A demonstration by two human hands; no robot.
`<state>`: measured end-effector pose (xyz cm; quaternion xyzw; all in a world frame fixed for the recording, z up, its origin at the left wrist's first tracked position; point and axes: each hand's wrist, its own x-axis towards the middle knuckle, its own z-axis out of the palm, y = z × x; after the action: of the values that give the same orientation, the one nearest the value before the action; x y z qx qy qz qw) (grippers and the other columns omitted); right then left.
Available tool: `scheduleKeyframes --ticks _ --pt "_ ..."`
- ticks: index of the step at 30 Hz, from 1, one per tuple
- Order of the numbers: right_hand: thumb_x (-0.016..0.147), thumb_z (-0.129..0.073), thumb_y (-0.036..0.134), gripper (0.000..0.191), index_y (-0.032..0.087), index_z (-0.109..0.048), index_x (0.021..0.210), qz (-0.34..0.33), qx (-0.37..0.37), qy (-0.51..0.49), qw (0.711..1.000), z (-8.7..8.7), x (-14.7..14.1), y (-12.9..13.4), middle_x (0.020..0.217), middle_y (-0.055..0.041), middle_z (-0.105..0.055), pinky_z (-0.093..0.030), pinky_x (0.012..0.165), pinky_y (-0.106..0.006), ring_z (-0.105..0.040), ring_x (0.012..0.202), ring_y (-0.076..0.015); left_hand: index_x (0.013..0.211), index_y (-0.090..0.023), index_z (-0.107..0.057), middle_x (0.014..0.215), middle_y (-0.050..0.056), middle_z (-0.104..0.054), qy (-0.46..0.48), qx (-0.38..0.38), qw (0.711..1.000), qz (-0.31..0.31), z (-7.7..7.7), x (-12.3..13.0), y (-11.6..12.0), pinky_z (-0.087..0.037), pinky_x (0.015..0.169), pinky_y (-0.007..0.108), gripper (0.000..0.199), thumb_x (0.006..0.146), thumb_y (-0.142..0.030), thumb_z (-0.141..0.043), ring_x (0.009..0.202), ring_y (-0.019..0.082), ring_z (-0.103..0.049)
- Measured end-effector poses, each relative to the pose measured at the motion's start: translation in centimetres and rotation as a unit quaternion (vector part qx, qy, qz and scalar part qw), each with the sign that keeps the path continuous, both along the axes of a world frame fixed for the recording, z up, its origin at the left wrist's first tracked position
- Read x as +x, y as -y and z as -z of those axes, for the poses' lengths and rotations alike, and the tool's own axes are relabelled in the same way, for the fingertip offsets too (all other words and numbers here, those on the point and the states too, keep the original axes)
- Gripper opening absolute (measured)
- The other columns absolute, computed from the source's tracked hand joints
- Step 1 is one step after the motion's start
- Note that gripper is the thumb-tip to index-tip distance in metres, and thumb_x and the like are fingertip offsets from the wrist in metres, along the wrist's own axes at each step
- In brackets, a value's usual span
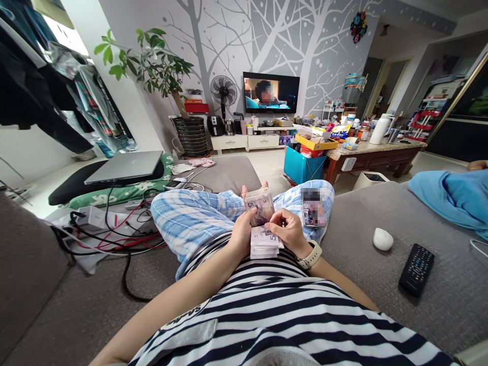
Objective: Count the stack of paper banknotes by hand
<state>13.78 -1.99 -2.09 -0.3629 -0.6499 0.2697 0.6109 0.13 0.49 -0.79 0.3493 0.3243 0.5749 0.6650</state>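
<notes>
A stack of banknotes [263,198] marked 5 is gripped in my left hand [244,229], its thumb lying over the near edge of the notes. My right hand [288,231], with a pale watch [309,255] at the wrist, has its thumb and fingers pinched on a lower bunch of notes [263,244]. This bunch fans out toward my striped shirt [267,295], and also shows a 5. On my right knee, over blue checked trousers [190,213], rests a phone [313,213], its screen lit and partly blurred.
Right of me on the grey sofa [362,213] lie a white mouse [383,239], a black remote [417,269] and a blue cloth [450,195]. To the left are a laptop [125,166] on cushions and tangled cables [110,239]. A cluttered table [366,152] stands ahead right.
</notes>
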Motion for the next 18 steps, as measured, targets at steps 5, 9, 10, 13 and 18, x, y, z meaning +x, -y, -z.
scheduleKeyframes --ticks 5,9,10,13,18 --pt "0.072 -0.075 0.031 0.021 0.02 -0.061 0.083 0.013 0.037 0.096 0.995 -0.2 0.7 0.2 0.077 0.0007 -0.058 -0.044 0.064 -0.027 -0.051 0.069 -0.0136 0.09 -0.011 -0.071 0.081 0.008 -0.075 -0.001 0.002 1.0 -0.001 0.4 0.0 -0.3 -0.054 0.073 0.035 0.035 0.066 -0.037 -0.072 0.075 0.025 -0.07" --pt "0.069 -0.077 0.029 0.055 0.022 -0.056 0.119 0.11 0.021 0.133 0.985 0.0 1.0 0.4 0.111 -0.0071 -0.059 -0.05 0.083 -0.036 -0.056 0.093 -0.021 0.092 -0.012 -0.071 0.082 0.009 -0.075 0.001 0.01 1.0 -0.01 0.3 0.1 0.0 -0.055 0.076 0.04 0.034 0.067 -0.036 -0.071 0.08 0.029 -0.071" --pt "0.07 -0.077 0.03 0.067 0.022 -0.049 0.13 0.12 0.007 0.14 0.983 0.1 1.0 0.4 0.12 -0.0098 -0.056 -0.049 0.089 -0.04 -0.055 0.101 -0.0236 0.092 -0.013 -0.071 0.083 0.009 -0.076 -0.001 0.013 1.0 -0.012 0.2 0.1 0.2 -0.055 0.077 0.04 0.033 0.068 -0.036 -0.071 0.082 0.03 -0.071" --pt "0.076 -0.073 0.034 0.085 0.022 -0.029 0.148 0.096 -0.021 0.163 0.982 0.6 0.6 0.6 0.141 -0.015 -0.044 -0.041 0.106 -0.048 -0.046 0.126 -0.0301 0.091 -0.015 -0.072 0.084 0.008 -0.076 -0.012 0.024 0.999 -0.017 -0.1 0.1 0.5 -0.055 0.081 0.041 0.03 0.068 -0.035 -0.071 0.091 0.031 -0.07" --pt "0.081 -0.068 0.04 0.1 0.024 -0.003 0.156 0.014 -0.038 0.19 0.981 1.4 0.0 0.5 0.159 -0.014 -0.022 -0.022 0.12 -0.053 -0.021 0.147 -0.031 0.081 -0.017 -0.072 0.081 0.008 -0.076 -0.035 0.028 0.999 -0.008 -0.2 0.1 0.5 -0.053 0.085 0.042 0.024 0.066 -0.036 -0.072 0.098 0.033 -0.068"
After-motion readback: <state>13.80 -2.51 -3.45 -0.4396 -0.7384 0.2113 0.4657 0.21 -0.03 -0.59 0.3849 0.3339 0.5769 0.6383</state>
